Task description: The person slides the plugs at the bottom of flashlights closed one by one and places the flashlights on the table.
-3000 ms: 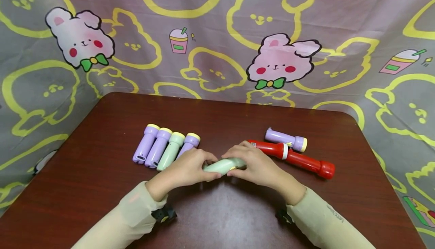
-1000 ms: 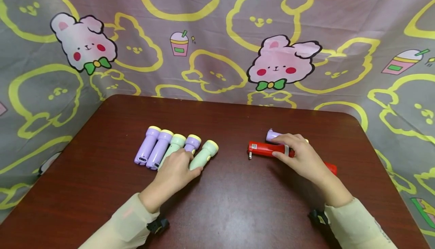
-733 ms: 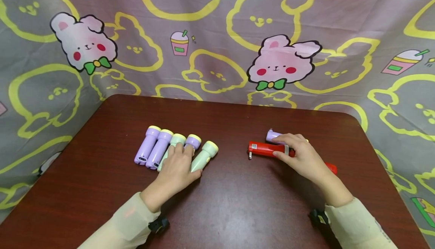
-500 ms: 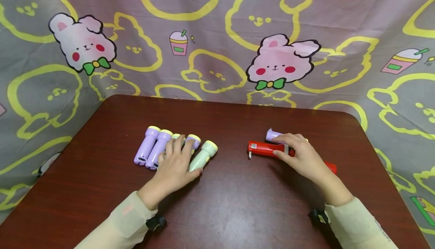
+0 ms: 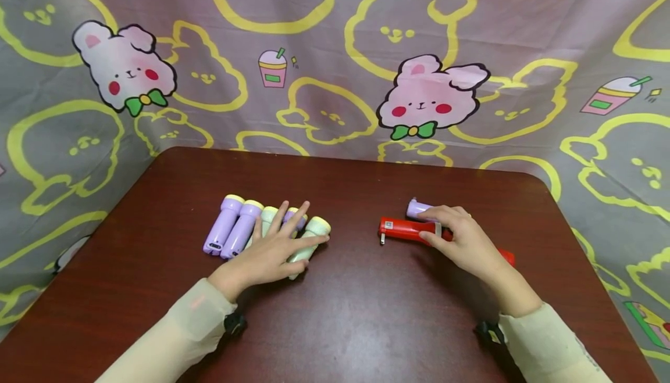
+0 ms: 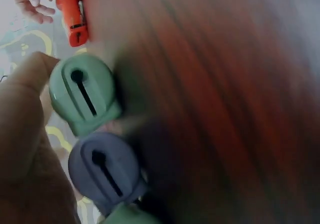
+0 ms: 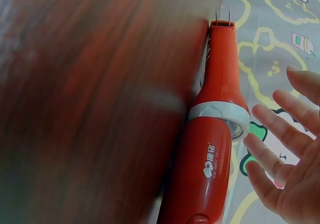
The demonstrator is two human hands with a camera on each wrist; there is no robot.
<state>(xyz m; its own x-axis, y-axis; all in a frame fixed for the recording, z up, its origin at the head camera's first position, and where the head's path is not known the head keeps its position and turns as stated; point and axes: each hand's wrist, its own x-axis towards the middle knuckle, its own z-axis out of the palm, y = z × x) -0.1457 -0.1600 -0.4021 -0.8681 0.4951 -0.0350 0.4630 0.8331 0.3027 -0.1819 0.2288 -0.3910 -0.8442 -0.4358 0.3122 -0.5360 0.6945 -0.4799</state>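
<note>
In the head view my left hand point(image 5: 267, 258) spreads its fingers over a row of flashlights. Two purple flashlights point(image 5: 224, 223) at the left end lie outside the hand. A green flashlight point(image 5: 269, 214) and a purple one point(image 5: 296, 214) are partly hidden beneath it. Index finger and thumb lie across the green flashlight point(image 5: 316, 226) at the right end. My right hand point(image 5: 466, 246) hovers over a red flashlight point(image 5: 400, 229) with metal prongs. In the right wrist view its fingers are spread, apart from that one and from a second red flashlight point(image 7: 197, 169).
Behind the red pair lies another purple flashlight point(image 5: 419, 208), partly covered by the right hand. Everything rests on a dark wooden table point(image 5: 335, 325). A patterned curtain point(image 5: 324, 22) hangs along its back and sides.
Both hands held a green flashlight mid-table; now it lies at the row's right end. My left hand has spread its fingers over the row. My right hand has moved right to the red flashlights.
</note>
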